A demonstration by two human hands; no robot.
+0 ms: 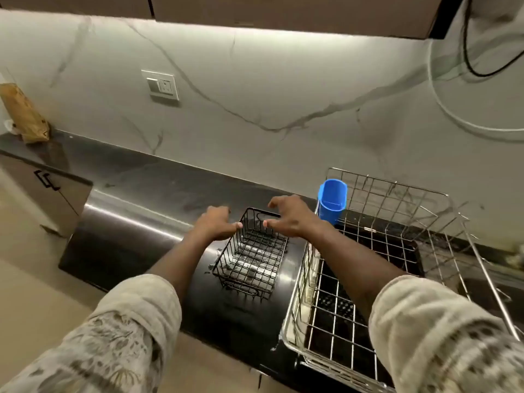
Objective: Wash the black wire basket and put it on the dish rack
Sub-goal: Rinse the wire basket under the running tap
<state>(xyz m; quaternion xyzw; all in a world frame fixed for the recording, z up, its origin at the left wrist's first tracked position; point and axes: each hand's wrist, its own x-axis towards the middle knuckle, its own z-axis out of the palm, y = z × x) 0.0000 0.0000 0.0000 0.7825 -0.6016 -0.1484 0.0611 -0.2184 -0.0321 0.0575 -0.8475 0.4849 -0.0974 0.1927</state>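
Observation:
The black wire basket (251, 259) stands upright on the black countertop (136, 219), just left of the dish rack (365, 304), with water drops around it. My left hand (217, 224) hovers at the basket's far left corner, fingers loosely curled and thumb tip by the rim, with nothing visibly gripped. My right hand (289, 217) hangs over the far right rim with its fingers spread and bent, apart from the wire.
A blue plastic cup holder (331, 199) hangs on the metal dish rack's far left corner. A brown paper bag (24, 114) stands at the counter's far left. A wall socket (161, 85) sits on the marble backsplash. Cables hang at the upper right.

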